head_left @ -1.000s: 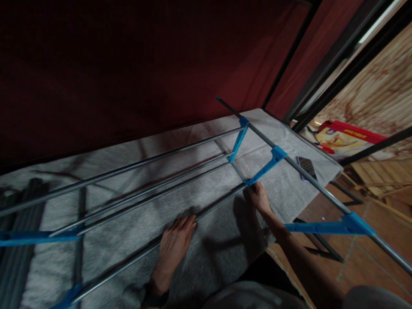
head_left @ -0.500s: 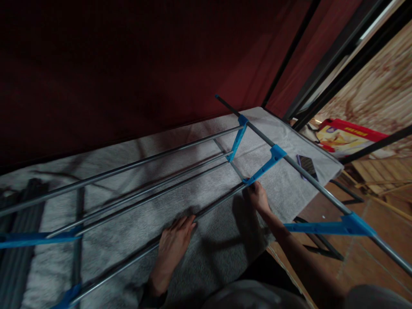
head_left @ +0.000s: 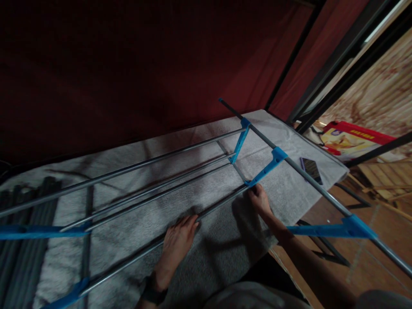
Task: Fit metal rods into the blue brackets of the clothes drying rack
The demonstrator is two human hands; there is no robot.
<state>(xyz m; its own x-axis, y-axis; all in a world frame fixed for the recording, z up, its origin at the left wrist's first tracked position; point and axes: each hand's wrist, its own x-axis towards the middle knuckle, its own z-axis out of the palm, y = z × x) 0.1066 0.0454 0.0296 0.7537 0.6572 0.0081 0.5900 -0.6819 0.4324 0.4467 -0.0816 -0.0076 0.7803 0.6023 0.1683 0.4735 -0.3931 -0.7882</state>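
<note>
A rack frame of grey metal tubes and blue plastic brackets lies across the cloth-covered surface. My left hand (head_left: 180, 241) rests over the near metal tube (head_left: 138, 260), its fingers curled round the far side and the fingertips hidden. At the tube's right end, my right hand (head_left: 259, 200) is closed at the lower end of a blue bracket (head_left: 265, 171); its fingertips are partly hidden. That bracket joins a long upright tube (head_left: 304, 173), which runs from the back down to the right. Farther back, another blue bracket (head_left: 238, 143) joins the same upright.
A bundle of dark tubes (head_left: 32, 249) lies at the left on the grey cloth (head_left: 283, 128). A phone (head_left: 311, 170) sits near the right edge. Beyond it are a red and yellow box (head_left: 354, 139) and wooden slats (head_left: 386, 180). A dark red wall (head_left: 144, 77) stands behind.
The view has shifted slightly, so the frame and the surface appear a little farther right. Both hands keep their places on the rack.
</note>
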